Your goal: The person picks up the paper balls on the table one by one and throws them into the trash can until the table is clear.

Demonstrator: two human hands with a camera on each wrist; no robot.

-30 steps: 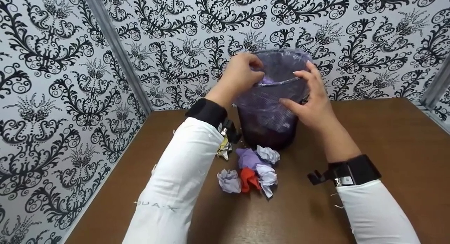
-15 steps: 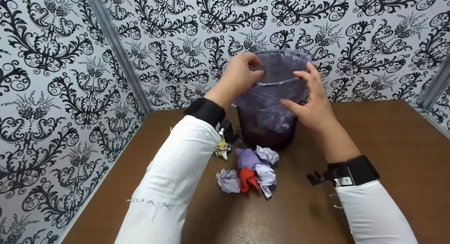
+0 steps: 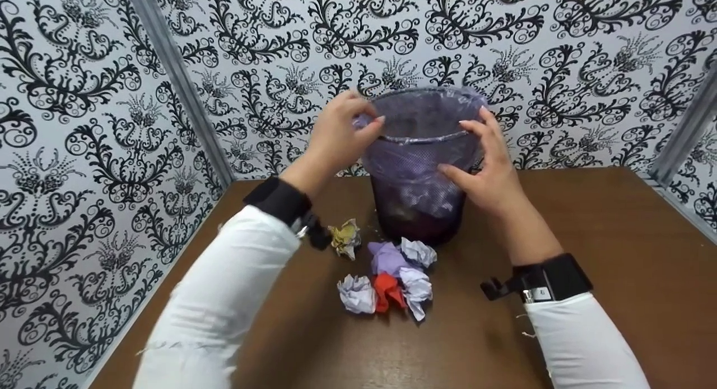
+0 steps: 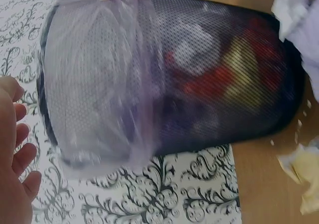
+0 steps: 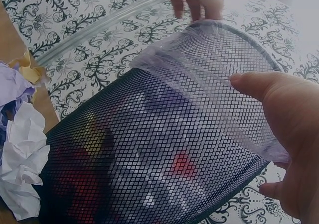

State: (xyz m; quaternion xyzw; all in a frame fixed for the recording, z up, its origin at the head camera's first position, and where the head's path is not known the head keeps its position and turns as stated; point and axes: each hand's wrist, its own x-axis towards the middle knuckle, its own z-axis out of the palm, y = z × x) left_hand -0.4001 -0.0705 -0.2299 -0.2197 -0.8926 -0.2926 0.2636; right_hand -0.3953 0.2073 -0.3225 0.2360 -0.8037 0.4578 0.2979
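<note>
Bin: a black mesh wastebasket (image 3: 417,209) stands on the brown table (image 3: 605,254), close to the back wall. Through the mesh you can see crumpled paper inside, red, yellow and white.
Bag: a thin purple plastic bag (image 3: 414,153) lines the bin. Its top is folded over the rim and hangs down the outside, about halfway.
Left hand: the left hand (image 3: 336,134) is at the left side of the rim. Its fingers (image 3: 374,123) are bent and pinch the bag's edge there.
Right hand: the right hand (image 3: 487,167) is on the right side of the bin. The thumb lies on the front of the bag and the fingers curl round the side near the rim, so it holds the bag against the mesh.
Sleeves: both arms wear white sleeves with a black band at each wrist.
Paper balls: a small pile of crumpled paper (image 3: 392,277) lies on the table just in front of the bin. The balls are white, light purple and one red (image 3: 386,291).
Yellow ball: one yellowish crumpled ball (image 3: 344,239) lies a little to the left of the pile, near the left wrist.
Walls: white wallpaper with black swirls (image 3: 112,125) stands around the table.
</note>
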